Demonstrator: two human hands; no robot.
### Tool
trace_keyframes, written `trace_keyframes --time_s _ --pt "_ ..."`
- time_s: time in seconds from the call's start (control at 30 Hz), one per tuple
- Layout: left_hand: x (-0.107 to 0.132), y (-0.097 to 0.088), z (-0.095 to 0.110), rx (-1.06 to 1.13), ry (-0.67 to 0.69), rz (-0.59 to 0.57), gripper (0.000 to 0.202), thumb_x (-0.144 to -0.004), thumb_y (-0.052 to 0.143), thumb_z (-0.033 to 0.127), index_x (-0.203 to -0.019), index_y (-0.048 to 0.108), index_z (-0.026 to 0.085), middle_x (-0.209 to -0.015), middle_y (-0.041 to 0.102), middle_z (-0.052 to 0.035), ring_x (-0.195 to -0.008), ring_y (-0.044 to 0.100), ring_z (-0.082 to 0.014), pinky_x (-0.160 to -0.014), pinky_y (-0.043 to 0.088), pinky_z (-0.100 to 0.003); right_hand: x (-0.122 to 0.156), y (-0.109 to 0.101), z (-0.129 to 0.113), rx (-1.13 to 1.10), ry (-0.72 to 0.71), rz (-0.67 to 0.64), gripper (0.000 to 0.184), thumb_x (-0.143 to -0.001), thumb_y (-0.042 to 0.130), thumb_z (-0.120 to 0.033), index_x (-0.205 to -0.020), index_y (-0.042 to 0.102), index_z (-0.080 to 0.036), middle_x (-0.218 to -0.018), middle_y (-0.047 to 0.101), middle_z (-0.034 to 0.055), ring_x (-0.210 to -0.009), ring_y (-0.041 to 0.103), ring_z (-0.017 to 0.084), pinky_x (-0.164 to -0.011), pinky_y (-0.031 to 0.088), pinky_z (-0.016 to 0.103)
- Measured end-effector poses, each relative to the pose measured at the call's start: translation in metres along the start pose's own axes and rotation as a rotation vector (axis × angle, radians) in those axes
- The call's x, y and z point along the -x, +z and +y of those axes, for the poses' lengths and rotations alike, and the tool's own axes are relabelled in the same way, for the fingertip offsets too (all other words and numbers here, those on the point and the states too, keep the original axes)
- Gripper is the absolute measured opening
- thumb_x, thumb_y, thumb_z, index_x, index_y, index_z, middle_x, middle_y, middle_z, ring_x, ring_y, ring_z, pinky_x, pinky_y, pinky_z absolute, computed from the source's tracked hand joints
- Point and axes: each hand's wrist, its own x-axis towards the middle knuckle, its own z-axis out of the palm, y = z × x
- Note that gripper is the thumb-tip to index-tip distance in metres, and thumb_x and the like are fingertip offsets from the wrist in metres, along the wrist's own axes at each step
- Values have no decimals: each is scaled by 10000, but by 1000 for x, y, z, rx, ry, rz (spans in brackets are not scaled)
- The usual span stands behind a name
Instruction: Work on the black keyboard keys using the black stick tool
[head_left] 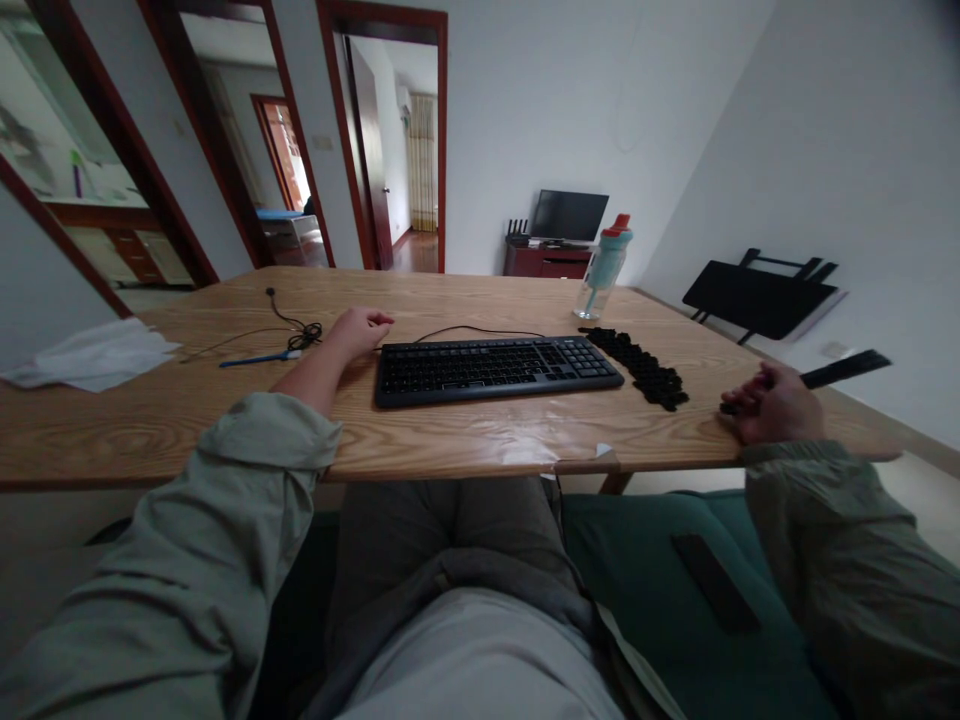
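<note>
A black keyboard (499, 368) lies on the wooden table in front of me. My left hand (360, 332) rests by its upper left corner, fingers curled together; whatever may be between them is hidden. Out to the right, over the table's front edge, my right hand (776, 402) is closed around a long, thin black tool (847, 369). One end of that tool sticks out to the right, and a small dark tip shows at the fingers. Small black pieces that look like keycaps (637, 368) lie in a slanting band between the keyboard and my right hand.
A clear bottle with a red and teal lid (602, 268) stands behind the black pieces. Left lie a blue stick-like tool (259, 358), a coiled cable (306, 333) and white tissue (94, 355). A dark flat strip (716, 582) lies on the green seat (637, 560).
</note>
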Motion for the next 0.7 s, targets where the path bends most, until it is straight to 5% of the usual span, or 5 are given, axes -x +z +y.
trace_keyframes --time_s 0.13,0.3,0.7 --pt "0 1 -4 32 1 -23 308 -787 633 292 -1035 768 170 -833 741 -58 -733 643 -189 -737 490 -274 4 0 -1 -32 101 -131 307 -897 472 -169 -594 429 -195 -513 333 -58 -422 346 76 -486 436 233" --pt "0 2 -2 50 2 -30 314 -785 626 268 -1044 766 161 -797 724 -54 -693 620 -178 -709 476 -271 9 2 -14 -15 195 -72 289 -936 408 -190 -671 522 -169 -652 541 6 -634 614 134 -584 551 265" --pt "0 1 -2 70 32 -78 345 -786 609 304 -1061 754 154 -724 696 -42 -638 595 -173 -637 447 -274 10 -9 -15 233 1 -72 367 -963 404 -327 -716 607 -146 -720 638 46 -467 617 111 -387 441 192"
